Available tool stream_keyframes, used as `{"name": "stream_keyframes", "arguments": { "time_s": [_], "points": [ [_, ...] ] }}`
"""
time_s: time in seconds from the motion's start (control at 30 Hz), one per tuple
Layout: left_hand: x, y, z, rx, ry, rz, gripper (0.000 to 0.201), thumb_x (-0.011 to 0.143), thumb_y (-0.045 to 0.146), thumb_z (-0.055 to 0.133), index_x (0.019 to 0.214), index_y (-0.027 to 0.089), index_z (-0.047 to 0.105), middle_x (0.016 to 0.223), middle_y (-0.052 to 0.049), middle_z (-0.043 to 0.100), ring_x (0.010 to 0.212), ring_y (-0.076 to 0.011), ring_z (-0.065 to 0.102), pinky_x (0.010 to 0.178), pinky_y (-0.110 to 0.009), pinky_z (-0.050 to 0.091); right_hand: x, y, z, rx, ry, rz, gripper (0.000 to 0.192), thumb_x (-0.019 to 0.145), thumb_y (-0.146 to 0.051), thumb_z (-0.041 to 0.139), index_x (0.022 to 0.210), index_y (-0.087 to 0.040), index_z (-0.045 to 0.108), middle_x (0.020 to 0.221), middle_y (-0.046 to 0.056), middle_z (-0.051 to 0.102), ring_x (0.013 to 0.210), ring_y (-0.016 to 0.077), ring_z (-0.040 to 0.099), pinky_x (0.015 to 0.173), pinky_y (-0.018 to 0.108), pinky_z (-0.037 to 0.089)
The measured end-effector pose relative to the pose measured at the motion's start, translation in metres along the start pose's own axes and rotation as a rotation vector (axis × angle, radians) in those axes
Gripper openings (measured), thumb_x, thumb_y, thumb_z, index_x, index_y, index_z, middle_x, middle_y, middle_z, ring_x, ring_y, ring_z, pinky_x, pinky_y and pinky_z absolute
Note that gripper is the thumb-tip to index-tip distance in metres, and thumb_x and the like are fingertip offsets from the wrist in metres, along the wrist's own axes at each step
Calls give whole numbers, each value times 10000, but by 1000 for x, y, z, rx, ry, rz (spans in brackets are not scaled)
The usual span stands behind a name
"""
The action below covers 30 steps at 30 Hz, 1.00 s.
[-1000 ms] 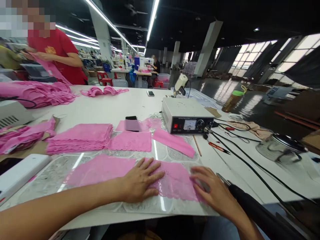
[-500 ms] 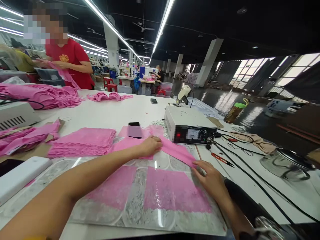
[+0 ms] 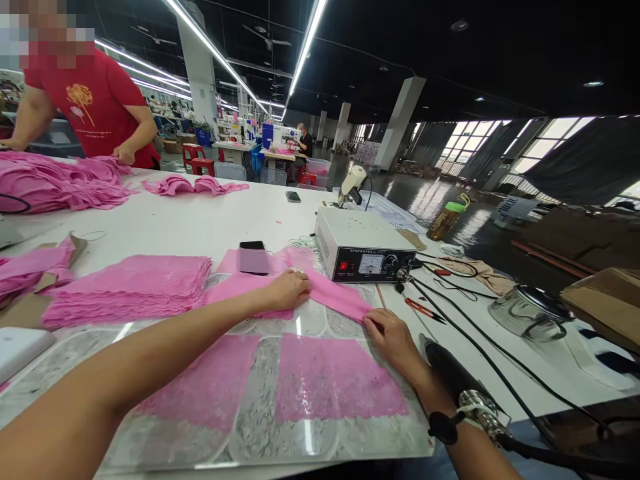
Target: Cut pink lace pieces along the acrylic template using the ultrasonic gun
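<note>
A strip of pink fabric (image 3: 340,298) stretches between my two hands at the middle of the table. My left hand (image 3: 290,289) is closed on its far left part, fingers curled and pressed down. At the near right end, my right hand (image 3: 393,337) pinches the strip between thumb and fingers. Beneath lies a clear, glossy plate (image 3: 265,393) with pink scallop-edged panels (image 3: 340,380) showing flat on or under it. Beside my left forearm stands a stack of pink fabric pieces (image 3: 135,287). A black handpiece with a metal end (image 3: 450,373) lies against my right forearm.
A control box (image 3: 367,247) with a dial stands behind my hands, cables (image 3: 465,340) running rightward. Near it are orange-handled snips (image 3: 423,307), a glass pot (image 3: 530,313) and a phone (image 3: 253,259). Across the table, a person in red (image 3: 95,107) touches piled pink fabric (image 3: 55,183).
My right fingers have closed from a looser spread onto the strip's end. My left hand stays on the fabric. The view has shifted, and the person in red has lowered their hands toward the pile.
</note>
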<state>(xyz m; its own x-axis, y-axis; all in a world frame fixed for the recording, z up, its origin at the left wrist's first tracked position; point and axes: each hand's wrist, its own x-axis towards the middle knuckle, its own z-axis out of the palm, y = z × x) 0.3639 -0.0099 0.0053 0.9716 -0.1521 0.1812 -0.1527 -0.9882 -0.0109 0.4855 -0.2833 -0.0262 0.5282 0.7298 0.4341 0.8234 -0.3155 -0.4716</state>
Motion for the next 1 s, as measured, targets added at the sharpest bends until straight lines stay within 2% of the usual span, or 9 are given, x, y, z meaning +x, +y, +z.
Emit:
{"name": "stream_keyframes", "arguments": {
  "time_s": [0.33,0.6,0.8,0.9,1.0],
  "points": [
    [13,25,0,-32,46,49,250,939,351,602,1076,143,627,1106,-71,638,1021,-209,619,921,-442,507,4,0,-4,81,10,101,297,881,-340,471,727,-198,682,825,60,717,775,197,653,703,302,468],
    [27,42,6,58,101,43,246,918,378,617,971,139,641,1060,-66,641,1015,-212,603,946,-453,469,6,0,-5,119,42,123,330,859,-396,483,674,-188,659,689,41,670,654,173,605,624,278,442],
    [21,36,8,161,125,50,201,943,336,588,960,142,637,1031,-57,646,1003,-200,608,951,-446,471,6,1,-7,120,84,92,320,871,-383,484,697,-186,667,693,43,680,640,174,610,603,281,436],
    [17,28,6,191,156,13,219,947,345,585,1015,142,628,1053,-59,639,983,-196,614,917,-429,492,6,1,-8,122,119,53,302,883,-371,483,711,-193,656,723,43,686,675,177,619,641,291,455],
    [12,22,-1,195,191,-10,172,949,298,572,985,139,627,1009,-57,636,956,-195,605,912,-422,480,2,-1,-10,123,156,12,283,900,-361,475,738,-206,647,764,52,689,750,193,625,706,315,477]
  ]
}}
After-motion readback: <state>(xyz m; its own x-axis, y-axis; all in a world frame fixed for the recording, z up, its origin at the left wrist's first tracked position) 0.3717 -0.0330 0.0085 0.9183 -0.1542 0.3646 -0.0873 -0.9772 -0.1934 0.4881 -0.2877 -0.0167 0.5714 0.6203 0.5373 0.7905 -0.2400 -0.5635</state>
